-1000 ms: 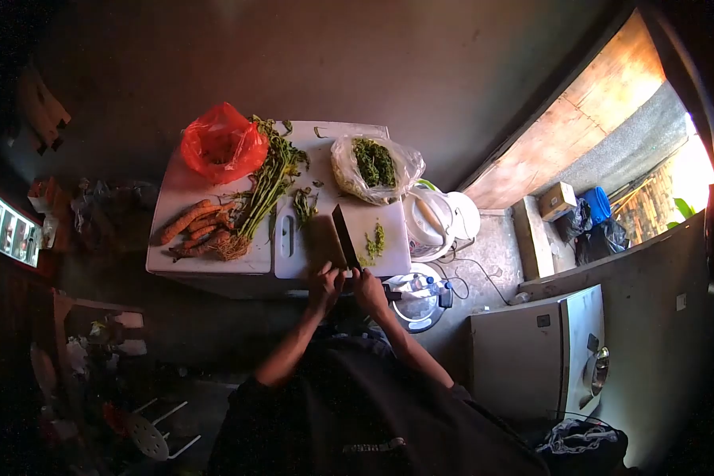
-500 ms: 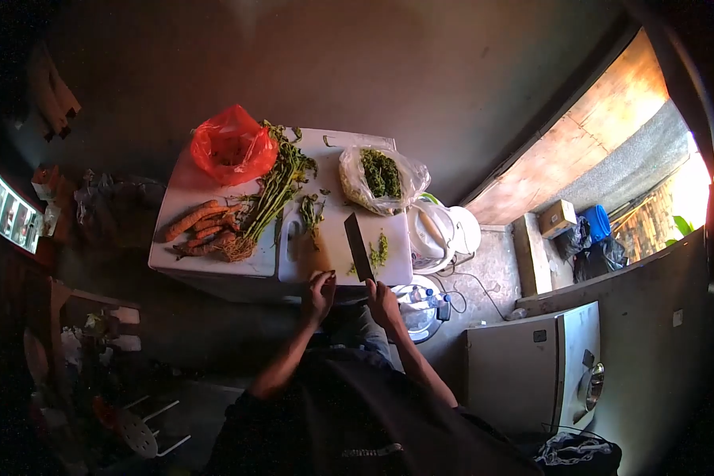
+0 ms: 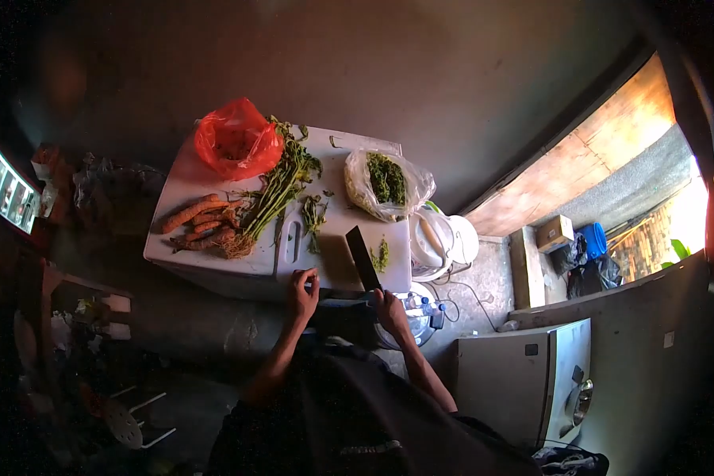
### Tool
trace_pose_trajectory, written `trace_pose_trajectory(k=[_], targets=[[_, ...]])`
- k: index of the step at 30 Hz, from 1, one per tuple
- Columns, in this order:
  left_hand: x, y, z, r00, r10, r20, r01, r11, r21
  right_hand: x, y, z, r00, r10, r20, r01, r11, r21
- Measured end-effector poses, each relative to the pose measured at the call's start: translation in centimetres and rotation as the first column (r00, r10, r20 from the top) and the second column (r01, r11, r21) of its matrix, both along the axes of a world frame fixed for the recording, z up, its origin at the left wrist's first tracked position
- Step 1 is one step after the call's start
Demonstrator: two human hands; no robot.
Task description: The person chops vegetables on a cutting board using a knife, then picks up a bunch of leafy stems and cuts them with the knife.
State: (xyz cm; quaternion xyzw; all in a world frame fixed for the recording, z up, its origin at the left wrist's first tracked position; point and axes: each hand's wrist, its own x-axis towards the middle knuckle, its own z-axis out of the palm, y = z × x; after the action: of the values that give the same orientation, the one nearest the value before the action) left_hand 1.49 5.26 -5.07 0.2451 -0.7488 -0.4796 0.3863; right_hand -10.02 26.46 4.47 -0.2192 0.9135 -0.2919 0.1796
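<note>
Dark knife (image 3: 361, 254) gripped in the right hand (image 3: 389, 309); left hand (image 3: 303, 294) half-curled by the near edge of the white board (image 3: 332, 270), holding what we cannot tell. We see the blade over the board, beside chopped greens (image 3: 381, 256); beyond, a clear bag (image 3: 359, 181).

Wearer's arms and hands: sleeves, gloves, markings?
Left hand and right hand are bare, five-fingered human hands; no gloves, rings or watch that I can make out at this size. Forearms uncovered, no cables seen on them. Dark, near-black top, its sleeves leaving the forearms free. Small pale marking on the top, too blurred to read.
</note>
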Motion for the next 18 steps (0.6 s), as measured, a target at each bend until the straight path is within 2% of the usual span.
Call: trace_pose_trajectory(k=[3, 5, 7, 9, 10, 12, 13, 14, 18], targets=[[-0.4, -0.5, -0.3, 0.999, 0.024, -0.022, -0.024, 0.999, -0.025, -2.7, 0.4, -0.9, 0.998, -0.034, -0.048, 0.035, 0.999, 0.040], [-0.2, -0.8, 0.2, 0.999, 0.015, 0.034, -0.013, 0.998, -0.060, -4.1, 0.5, -0.5, 0.999, -0.043, -0.008, 0.043, 0.999, 0.019], [-0.5, -1.1, -2.2, 0.999, -0.003, 0.048, 0.004, 0.999, -0.038, -4.8, 0.3, 0.2, 0.998, -0.063, 0.010, 0.063, 0.998, 0.003], [-0.5, -1.2, -2.2, 0.997, -0.021, 0.068, 0.022, 1.000, -0.018, -4.9, 0.1, 0.8, 0.995, -0.004, -0.101, 0.003, 1.000, -0.006], [-0.3, -1.1, -1.8, 0.995, -0.045, 0.084, 0.047, 0.999, -0.020, -4.4, 0.5, 1.0, 0.995, 0.006, -0.101, -0.007, 1.000, -0.014], [0.0, -1.0, -1.5, 0.999, 0.004, 0.047, 0.003, 0.991, -0.135, -3.3, 0.7, 1.7, 0.998, -0.008, -0.058, 0.004, 0.998, -0.068], [0.1, -1.0, -1.5, 0.998, -0.012, 0.059, 0.020, 0.991, -0.133, -2.6, 0.9, 2.1, 1.000, -0.009, -0.026, 0.006, 0.993, -0.121], [0.1, -1.1, -1.5, 0.998, -0.011, 0.067, 0.020, 0.990, -0.137, -2.1, 1.0, 2.6, 0.999, -0.020, 0.033, 0.022, 0.998, -0.062], [0.3, -1.1, 1.2, 0.995, -0.031, 0.093, 0.045, 0.989, -0.144, -1.3, 2.0, 2.5, 0.999, 0.041, 0.022, -0.040, 0.998, -0.053]])
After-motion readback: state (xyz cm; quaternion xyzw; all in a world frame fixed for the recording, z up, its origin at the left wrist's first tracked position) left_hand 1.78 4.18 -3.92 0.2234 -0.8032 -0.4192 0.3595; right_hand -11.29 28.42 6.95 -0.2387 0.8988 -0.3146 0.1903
